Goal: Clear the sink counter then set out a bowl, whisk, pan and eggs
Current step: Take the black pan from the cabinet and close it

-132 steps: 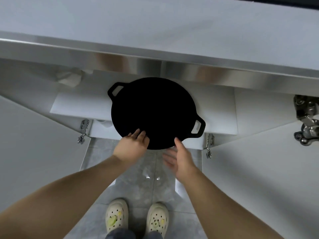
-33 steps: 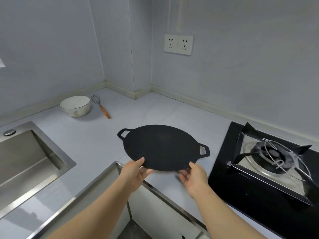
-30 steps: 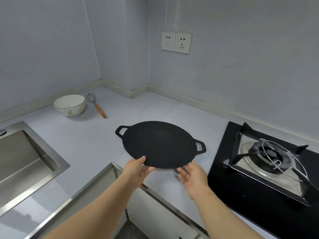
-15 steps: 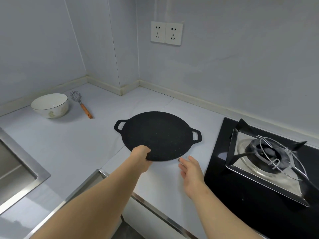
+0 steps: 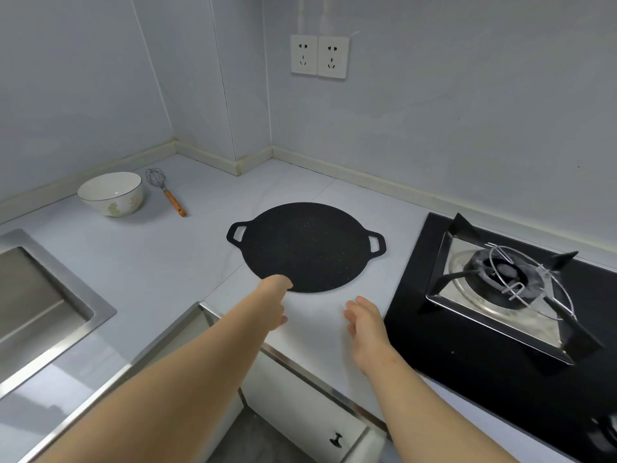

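The step in hand is setting out the pan [image 5: 305, 247]. It lies flat on the counter [image 5: 160, 262], about midway between the back wall and the front edge, with the stove [image 5: 507, 279] close on its right and the sink [image 5: 30, 295] well apart on its left. The left hand [image 5: 273, 292] is at the pan's near rim and touches it. Its fingers are hidden behind the knuckles, so I cannot tell whether they pinch the rim or only rest there. The right hand [image 5: 365, 320] is released, fingers relaxed and holding nothing, above the counter's front edge just beside the stove.

The bowl [image 5: 112, 193] and whisk [image 5: 165, 190] sit side by side toward the back left of the counter, by the wall. No eggs are in view. Judging from this, three of the four things are out. The next move calls for taking the left hand off the rim and fetching the eggs, which need a gentle grip and a spot where they cannot roll.
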`<state>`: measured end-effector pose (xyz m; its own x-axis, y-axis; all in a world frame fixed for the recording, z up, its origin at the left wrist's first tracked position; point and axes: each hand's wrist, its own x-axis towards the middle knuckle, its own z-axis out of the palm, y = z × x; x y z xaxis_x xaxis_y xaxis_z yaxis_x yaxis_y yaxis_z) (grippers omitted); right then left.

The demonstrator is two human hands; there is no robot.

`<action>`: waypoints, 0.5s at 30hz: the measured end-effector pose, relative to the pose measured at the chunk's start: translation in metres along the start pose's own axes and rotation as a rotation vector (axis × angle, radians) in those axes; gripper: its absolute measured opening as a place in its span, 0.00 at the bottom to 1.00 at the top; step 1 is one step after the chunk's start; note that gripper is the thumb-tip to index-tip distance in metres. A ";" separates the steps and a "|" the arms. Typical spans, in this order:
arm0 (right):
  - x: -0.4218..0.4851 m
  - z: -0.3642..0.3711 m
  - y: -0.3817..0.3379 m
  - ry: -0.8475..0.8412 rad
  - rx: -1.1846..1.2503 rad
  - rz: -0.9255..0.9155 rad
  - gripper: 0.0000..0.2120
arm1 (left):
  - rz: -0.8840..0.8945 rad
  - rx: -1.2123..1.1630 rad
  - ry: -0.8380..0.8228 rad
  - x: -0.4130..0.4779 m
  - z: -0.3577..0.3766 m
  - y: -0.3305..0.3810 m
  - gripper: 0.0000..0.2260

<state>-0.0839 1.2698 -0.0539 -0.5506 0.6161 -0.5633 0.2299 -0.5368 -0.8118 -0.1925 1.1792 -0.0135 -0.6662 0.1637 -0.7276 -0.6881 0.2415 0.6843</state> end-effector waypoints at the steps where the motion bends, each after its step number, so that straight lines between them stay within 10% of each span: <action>1: -0.007 -0.003 0.002 -0.013 -0.011 0.002 0.20 | 0.007 -0.015 0.012 -0.007 -0.003 -0.006 0.20; 15: -0.089 -0.067 0.042 -0.051 -0.151 -0.062 0.09 | 0.225 0.082 -0.021 -0.072 -0.043 -0.145 0.07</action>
<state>0.0287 1.2316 -0.0483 -0.6066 0.6130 -0.5062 0.3105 -0.4035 -0.8607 -0.0574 1.0910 -0.0579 -0.7932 0.2417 -0.5589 -0.4970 0.2734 0.8236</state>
